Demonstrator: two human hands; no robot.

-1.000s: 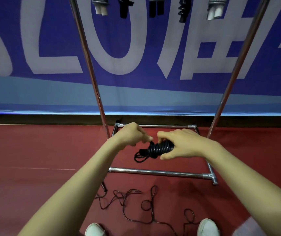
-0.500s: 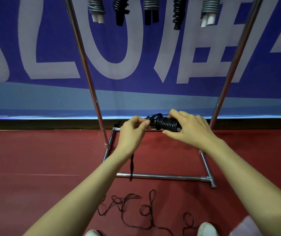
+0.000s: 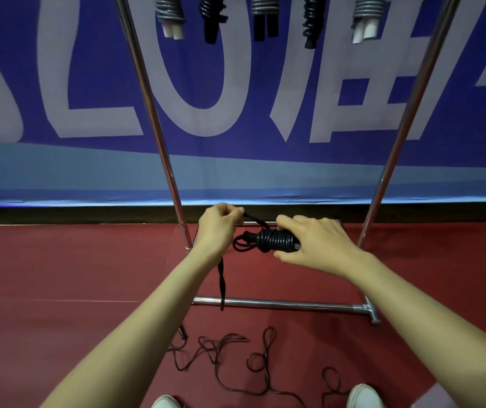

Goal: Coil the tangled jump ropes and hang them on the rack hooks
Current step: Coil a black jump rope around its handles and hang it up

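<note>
Above rack base (image 3: 280, 303), right grip (image 3: 315, 245) clasps coiled black jump rope (image 3: 277, 240); left grip (image 3: 218, 225) pinches its loose end (image 3: 222, 278). Five coiled ropes (image 3: 261, 13) hang overhead.

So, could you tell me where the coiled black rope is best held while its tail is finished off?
Probably around its wrapped middle, from the right end, as the right hand does. The coiled black rope lies sideways, its tight turns forming a firm barrel, and that grip leaves the loose loops at its left end and the tail pinched by the left hand free.
</note>
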